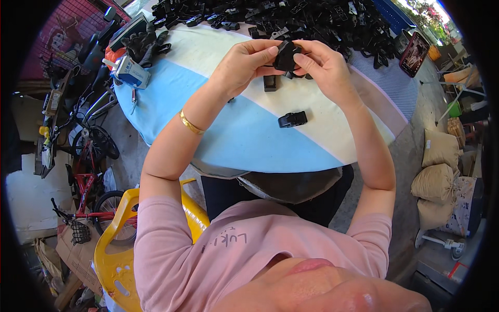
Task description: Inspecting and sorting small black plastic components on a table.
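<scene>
Between my two hands is a small black plastic part (285, 56), held up over the far side of the cloth-covered table (228, 140). My left hand (244, 65) pinches it from the left with thumb and fingertips. On the other side my right hand (325, 67) grips it, the thumb pressed on its face. Just below the hands a black block-like piece (270, 83) lies on the cloth. Nearer to me rests another black plastic piece (292, 119). The exact kind of these parts is too small to tell.
A large heap of black plastic parts (322, 23) covers the table's far side. At the left edge lie a blue-white carton (132, 72) and dark gloves (143, 46). A phone (415, 54) stands at the right. A yellow chair (112, 249), red bicycle (86, 190) and sacks (434, 182) surround the table.
</scene>
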Available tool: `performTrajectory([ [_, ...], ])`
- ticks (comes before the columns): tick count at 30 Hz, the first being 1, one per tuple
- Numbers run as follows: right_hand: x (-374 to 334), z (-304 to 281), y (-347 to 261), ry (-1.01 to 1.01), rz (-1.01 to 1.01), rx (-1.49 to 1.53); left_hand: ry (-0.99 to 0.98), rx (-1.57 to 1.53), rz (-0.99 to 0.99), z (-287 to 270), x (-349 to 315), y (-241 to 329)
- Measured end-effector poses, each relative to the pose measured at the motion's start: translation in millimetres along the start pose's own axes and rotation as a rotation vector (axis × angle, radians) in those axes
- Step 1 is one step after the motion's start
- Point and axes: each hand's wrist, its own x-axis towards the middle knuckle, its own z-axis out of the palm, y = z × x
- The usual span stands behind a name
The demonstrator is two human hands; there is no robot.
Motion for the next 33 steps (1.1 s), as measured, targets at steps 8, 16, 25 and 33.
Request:
performTrajectory([
  [8,-3.2,6.0,-1.8,0.057,0.000,0.021,0.046,0.042,0.072,8.0,-3.7,-2.5],
  [16,-2.3,7.5,-1.8,0.018,0.020,0.051,0.124,0.687,0.503,23.7,-14.2,-12.5],
  [25,14.0,-38.0,10.9,0.260,-0.022,-0.111,-0.176,0.894,0.529,26.0,-24.3,-6.8],
  [33,7.2,-24.3,28.8,-0.045,-0.384,-0.838,-0.479,0.989,0.538,35.5,-42.0,-15.2],
])
